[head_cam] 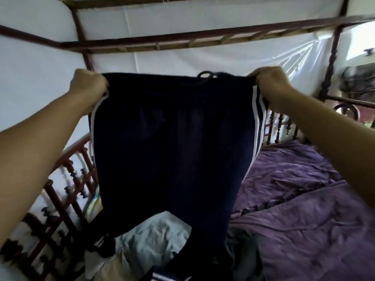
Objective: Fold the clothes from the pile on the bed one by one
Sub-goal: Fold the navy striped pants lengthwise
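Hanging in the air above the bed, a pair of dark navy track trousers with white side stripes (172,138) is stretched out by its waistband, the drawstring looped at the top middle. The left hand (88,85) grips the waistband's left corner with curled fingers, and the right hand (269,80) pinches the right corner. The trouser legs trail down onto a pile of crumpled clothes, pale grey-blue cloth uppermost (154,242), near the bed's left edge. A wrinkled purple quilt (304,209) covers the bed to the right. A dark red turned-wood bed rail (75,189) runs along the left edge.
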